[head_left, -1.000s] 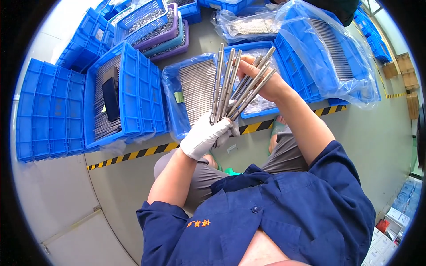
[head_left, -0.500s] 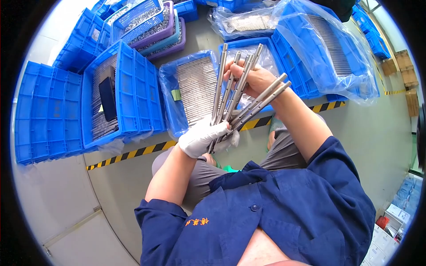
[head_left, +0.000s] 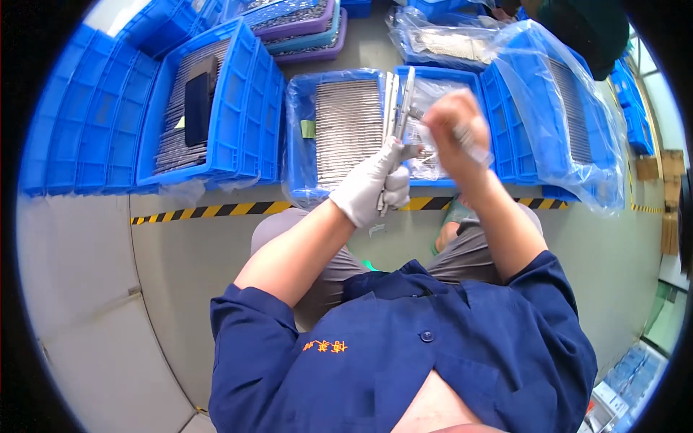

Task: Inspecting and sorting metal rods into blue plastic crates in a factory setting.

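Note:
My left hand (head_left: 372, 184), in a white glove, is closed round a few slim metal rods (head_left: 392, 108) that stand up from the fist. Another rod end (head_left: 411, 151) juts out to the right beside the glove's fingers. To the right, my bare right hand (head_left: 458, 123) is curled and smeared by motion. Metal shows on both sides of it, seemingly rods (head_left: 416, 113) in its grip; their number is unclear. Behind the left hand, a plastic-lined blue crate (head_left: 299, 173) holds rows of similar rods. A second lined crate (head_left: 440, 74) lies behind the right hand.
Tilted blue crates with rods stand at left (head_left: 249, 94) and right (head_left: 516, 137), a dark phone-like slab (head_left: 196, 108) on the left one's rods. Baskets (head_left: 339, 47) of small metal parts are stacked behind. Striped floor tape (head_left: 238, 211) runs before the crates. Another person (head_left: 588, 32) is at the upper right.
The fanned rods have drawn together into a narrower, more upright bunch in my left hand. My right hand has moved right and slightly down, away from the rods' upper ends.

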### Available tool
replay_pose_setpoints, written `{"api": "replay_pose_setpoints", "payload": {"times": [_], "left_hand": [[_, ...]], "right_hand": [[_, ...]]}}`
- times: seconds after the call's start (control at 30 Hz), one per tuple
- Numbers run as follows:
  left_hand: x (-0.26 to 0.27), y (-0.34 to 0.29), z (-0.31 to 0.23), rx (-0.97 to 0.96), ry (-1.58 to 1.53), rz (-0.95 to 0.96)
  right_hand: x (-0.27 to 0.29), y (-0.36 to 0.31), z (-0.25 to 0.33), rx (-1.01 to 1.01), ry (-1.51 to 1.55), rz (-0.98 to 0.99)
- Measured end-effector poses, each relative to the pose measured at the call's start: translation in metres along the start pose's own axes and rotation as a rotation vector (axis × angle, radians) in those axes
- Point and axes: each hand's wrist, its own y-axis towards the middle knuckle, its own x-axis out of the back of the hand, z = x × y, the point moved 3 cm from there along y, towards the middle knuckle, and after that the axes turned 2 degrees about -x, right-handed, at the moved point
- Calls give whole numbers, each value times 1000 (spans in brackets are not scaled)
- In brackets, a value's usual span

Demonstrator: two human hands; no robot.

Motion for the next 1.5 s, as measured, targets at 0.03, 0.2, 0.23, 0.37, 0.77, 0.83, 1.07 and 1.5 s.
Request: {"api": "replay_pose_setpoints", "payload": {"times": [0.03,0.2,0.23,0.37,0.77,0.83,1.07,1.5], "left_hand": [[10,2,3,-17,-50,0],[27,9,1,-218,392,-175],[27,3,-2,-65,395,-188],[19,2,-3,-48,-43,-120],[-10,-32,-7,-190,307,-110],[-19,-41,12,-186,298,-88],[-44,-68,89,63,279,71],[-23,-86,134,107,705,181]], "right_hand": [[-11,-6,13,-46,-40,119],[-38,-29,33,133,-78,366],[-37,-31,35,87,-68,382],[-36,-48,46,-13,-140,497],[5,-71,38,-856,344,655],[13,-67,33,-1103,606,324],[-9,-62,54,-1173,1225,427],[-8,-163,90,-1405,1223,553]]}}
